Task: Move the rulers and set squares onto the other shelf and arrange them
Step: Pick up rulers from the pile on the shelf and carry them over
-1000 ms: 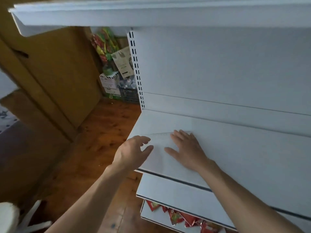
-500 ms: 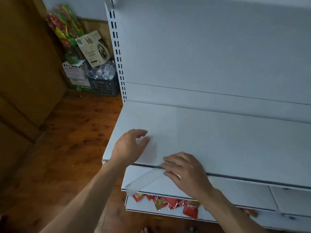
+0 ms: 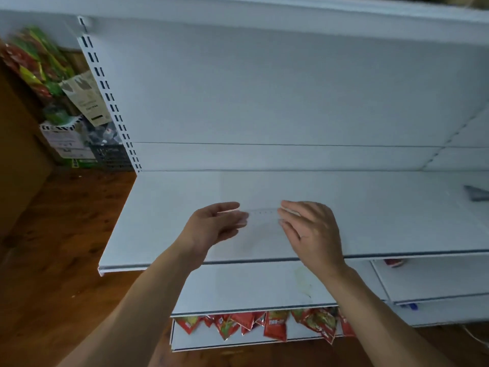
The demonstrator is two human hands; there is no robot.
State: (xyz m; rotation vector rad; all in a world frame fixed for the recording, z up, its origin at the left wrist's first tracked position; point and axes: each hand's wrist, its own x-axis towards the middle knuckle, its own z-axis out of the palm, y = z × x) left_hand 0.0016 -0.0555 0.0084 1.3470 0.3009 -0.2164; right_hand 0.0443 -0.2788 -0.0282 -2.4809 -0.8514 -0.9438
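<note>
A clear ruler (faint, only its tick marks show) sits level over the front middle of the white shelf. The left hand and right hand each have their grip pinched on one end. Red snack packets hang below the shelf.

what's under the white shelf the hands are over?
A second white shelf, only its front strip showing. Below that, red snack packets along the lowest shelf's front. The upper shelf covers everything farther back.
</note>
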